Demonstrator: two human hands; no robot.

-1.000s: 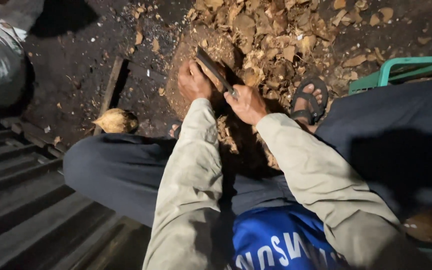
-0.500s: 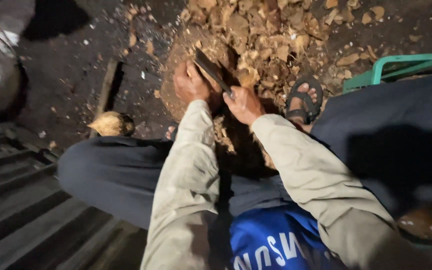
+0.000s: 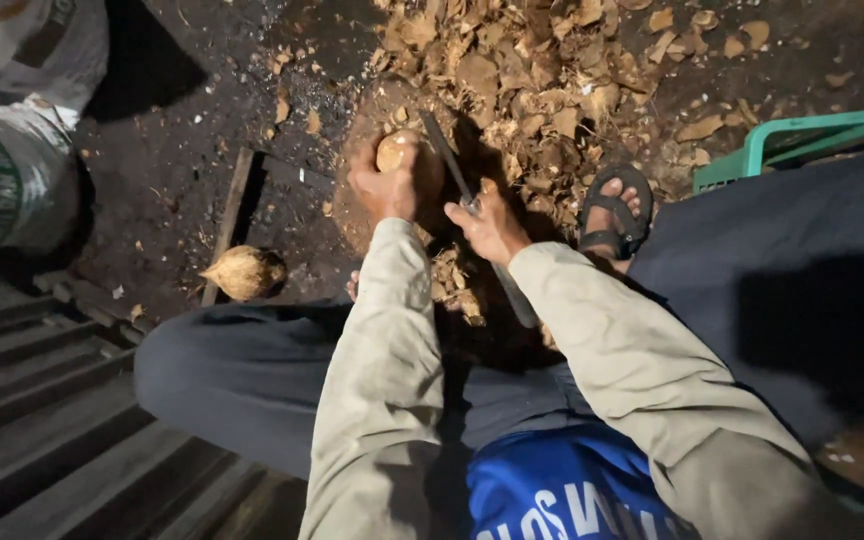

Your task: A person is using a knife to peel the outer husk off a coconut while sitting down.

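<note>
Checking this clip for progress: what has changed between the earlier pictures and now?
The left hand has turned, so the round brown husked piece it grips now shows on top. The long dark blade in the right hand has swung more upright beside it. The loose brown coconut and pile of husk chips stayed.

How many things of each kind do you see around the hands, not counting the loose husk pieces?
Coconuts: 2 (held, on ground)
Knife: 1
Sandal: 1
Green crate: 1
Sacks: 1
Total: 6
</note>
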